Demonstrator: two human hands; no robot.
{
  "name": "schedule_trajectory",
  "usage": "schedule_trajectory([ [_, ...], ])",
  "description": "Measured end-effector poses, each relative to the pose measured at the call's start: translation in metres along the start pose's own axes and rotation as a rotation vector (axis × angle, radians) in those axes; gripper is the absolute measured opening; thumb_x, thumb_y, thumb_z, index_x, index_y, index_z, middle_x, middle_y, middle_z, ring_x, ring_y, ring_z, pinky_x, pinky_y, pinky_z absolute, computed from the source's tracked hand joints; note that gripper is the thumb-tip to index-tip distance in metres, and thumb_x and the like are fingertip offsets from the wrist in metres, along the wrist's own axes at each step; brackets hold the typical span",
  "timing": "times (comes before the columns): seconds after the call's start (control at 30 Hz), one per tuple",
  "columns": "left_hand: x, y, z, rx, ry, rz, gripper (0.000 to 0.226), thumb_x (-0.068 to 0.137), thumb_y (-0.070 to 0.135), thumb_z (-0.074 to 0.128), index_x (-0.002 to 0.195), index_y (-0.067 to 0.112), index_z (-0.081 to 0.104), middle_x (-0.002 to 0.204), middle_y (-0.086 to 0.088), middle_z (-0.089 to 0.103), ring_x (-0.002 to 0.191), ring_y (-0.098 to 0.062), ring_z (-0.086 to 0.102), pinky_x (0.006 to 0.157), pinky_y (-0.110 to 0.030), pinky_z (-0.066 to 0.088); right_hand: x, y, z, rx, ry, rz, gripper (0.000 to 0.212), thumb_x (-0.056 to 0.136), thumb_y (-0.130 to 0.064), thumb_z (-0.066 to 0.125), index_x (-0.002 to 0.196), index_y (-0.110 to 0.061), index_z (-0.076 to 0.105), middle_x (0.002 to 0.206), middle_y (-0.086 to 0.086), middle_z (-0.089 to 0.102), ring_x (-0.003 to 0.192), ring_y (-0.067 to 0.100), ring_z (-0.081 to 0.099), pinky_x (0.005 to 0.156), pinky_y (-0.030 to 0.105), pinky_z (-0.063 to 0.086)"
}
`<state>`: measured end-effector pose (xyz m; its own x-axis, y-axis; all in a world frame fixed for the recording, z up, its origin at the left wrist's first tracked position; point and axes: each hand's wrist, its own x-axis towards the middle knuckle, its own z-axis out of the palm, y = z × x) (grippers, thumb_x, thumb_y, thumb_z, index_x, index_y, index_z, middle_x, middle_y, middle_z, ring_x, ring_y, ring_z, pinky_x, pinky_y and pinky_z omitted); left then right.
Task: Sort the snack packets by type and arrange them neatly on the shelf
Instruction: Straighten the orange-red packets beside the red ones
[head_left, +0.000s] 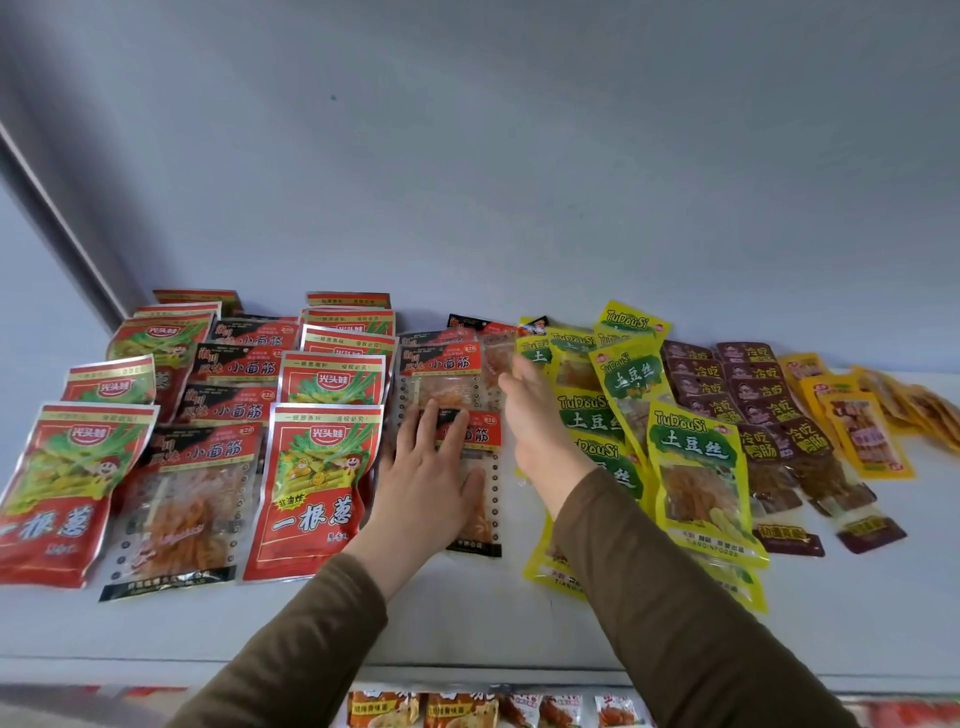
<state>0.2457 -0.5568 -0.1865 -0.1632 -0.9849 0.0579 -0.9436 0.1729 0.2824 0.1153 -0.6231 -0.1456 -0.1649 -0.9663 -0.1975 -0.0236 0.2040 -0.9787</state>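
Red-topped clear packet (470, 483) lies flat on the white shelf (467, 618), left hand (428, 478) pressing it with straight fingers. Right hand (540, 421) hovers just beside it, open (holding nothing), with yellow packets (693, 462) beyond its far side.

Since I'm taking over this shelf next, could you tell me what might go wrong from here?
The left hand presses flat on a clear packet; sliding it could ruffle the row behind. The raised right hand hangs close to the yellow-green packets, whose overlapping fan a brush might skew.
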Motion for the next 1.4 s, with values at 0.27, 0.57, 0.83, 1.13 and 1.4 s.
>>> schedule_trajectory([
  [0.27, 0.003, -0.002, 0.000, -0.029, -0.007, 0.040, 0.072, 0.102, 0.056, 0.039, 0.162, 0.034, 0.006, 0.172, 0.000, 0.001, 0.157, -0.027, -0.004, 0.123, -0.054, 0.020, 0.012, -0.005, 0.010, -0.009, 0.012, 0.040, 0.056, 0.109, -0.022, 0.036, 0.162, -0.026, 0.016, 0.168, 0.000, 0.022, 0.152, 0.024, 0.026, 0.121, 0.050, 0.030],
  [0.57, 0.035, 0.002, -0.011, -0.187, 0.019, -0.079, 0.094, 0.090, 0.067, 0.054, 0.162, 0.031, 0.006, 0.171, -0.008, -0.016, 0.156, -0.037, -0.016, 0.123, -0.058, 0.013, 0.016, -0.007, 0.020, -0.093, -0.021, -0.040, 0.044, 0.109, -0.018, 0.036, 0.153, -0.018, 0.038, 0.154, 0.004, 0.045, 0.133, 0.019, 0.049, 0.113, 0.038, 0.039],
  [0.83, 0.022, 0.006, 0.003, -0.062, 0.021, 0.027, 0.085, 0.090, 0.064, 0.053, 0.160, 0.036, 0.014, 0.171, -0.003, 0.009, 0.157, -0.033, -0.004, 0.124, -0.056, 0.014, 0.027, -0.003, 0.009, 0.016, 0.065, 0.052, 0.057, 0.109, -0.024, 0.038, 0.162, -0.023, 0.018, 0.166, 0.004, 0.025, 0.150, 0.027, 0.031, 0.119, 0.051, 0.032],
  [1.13, 0.015, 0.004, 0.006, -0.070, 0.008, 0.055, 0.083, 0.089, 0.070, 0.047, 0.159, 0.039, 0.013, 0.171, 0.001, 0.009, 0.157, -0.029, -0.006, 0.126, -0.058, 0.008, 0.038, -0.011, 0.017, 0.284, 0.227, -0.066, 0.044, 0.104, -0.006, 0.034, 0.144, -0.018, 0.050, 0.135, -0.002, 0.056, 0.122, 0.012, 0.051, 0.106, 0.032, 0.038],
  [1.4, 0.016, 0.003, 0.007, -0.262, 0.037, -0.034, 0.107, 0.082, 0.065, 0.069, 0.161, 0.035, 0.003, 0.169, -0.001, -0.021, 0.155, -0.034, -0.018, 0.124, -0.055, 0.007, 0.052, -0.012, 0.021, 0.535, 0.322, -0.044, 0.032, 0.100, -0.002, 0.040, 0.117, -0.022, 0.058, 0.118, -0.004, 0.059, 0.113, 0.016, 0.059, 0.095, 0.032, 0.050],
])
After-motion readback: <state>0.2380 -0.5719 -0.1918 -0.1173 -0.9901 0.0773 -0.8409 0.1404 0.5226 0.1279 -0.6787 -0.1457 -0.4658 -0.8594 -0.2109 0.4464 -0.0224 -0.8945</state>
